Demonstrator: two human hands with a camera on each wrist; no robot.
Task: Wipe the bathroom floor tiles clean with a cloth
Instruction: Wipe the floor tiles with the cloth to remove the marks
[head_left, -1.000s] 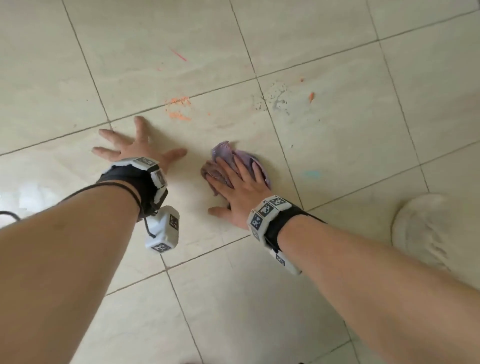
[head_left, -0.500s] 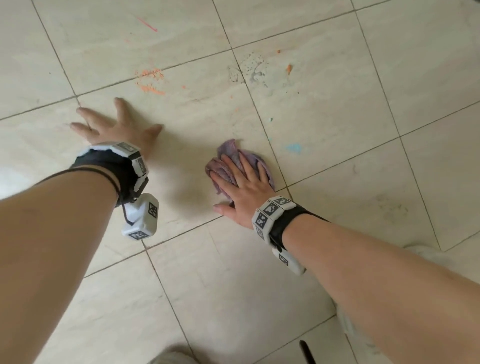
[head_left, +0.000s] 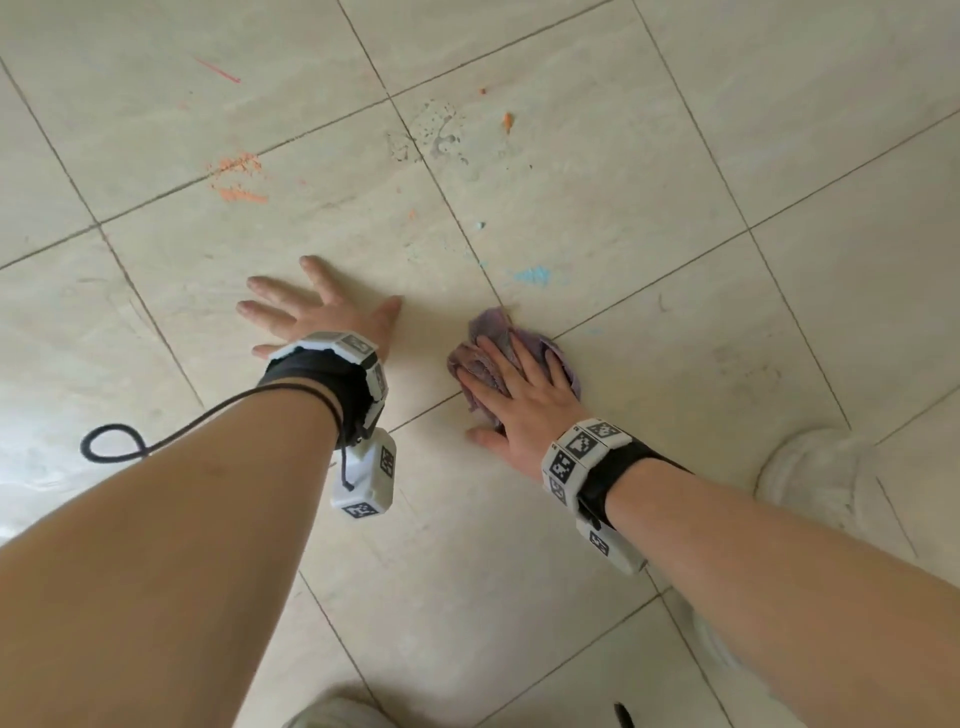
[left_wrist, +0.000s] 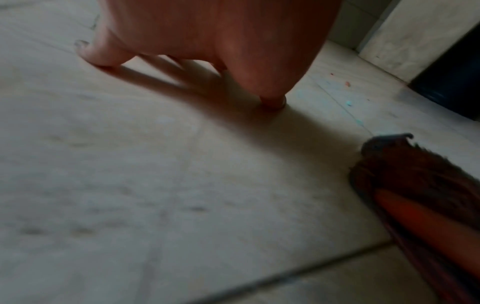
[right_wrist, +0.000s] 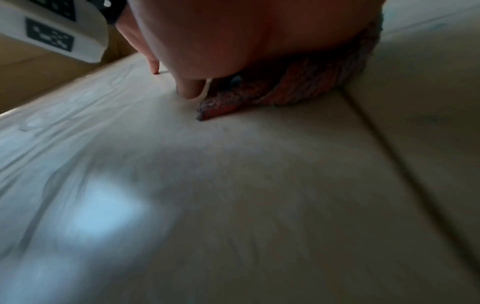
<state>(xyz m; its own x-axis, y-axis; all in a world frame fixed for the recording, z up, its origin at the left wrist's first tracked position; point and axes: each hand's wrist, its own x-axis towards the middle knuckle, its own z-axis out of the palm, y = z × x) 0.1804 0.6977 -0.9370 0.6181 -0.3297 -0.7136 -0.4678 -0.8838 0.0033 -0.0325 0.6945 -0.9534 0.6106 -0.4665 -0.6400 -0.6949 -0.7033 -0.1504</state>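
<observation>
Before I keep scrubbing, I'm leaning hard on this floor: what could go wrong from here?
The left hand bears weight flat on glossy tile; if wiped patches are damp, it might slip. The cloth is bunched under the right hand, so it covers little and may smear the blue mark and orange marks instead of lifting them.

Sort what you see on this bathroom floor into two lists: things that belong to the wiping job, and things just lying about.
Job:
cloth
right hand pressing it flat
floor tiles
orange smears
blue mark
grey splatter

Lying about:
shoe
dark bin
left hand, only propping on the tile
</observation>
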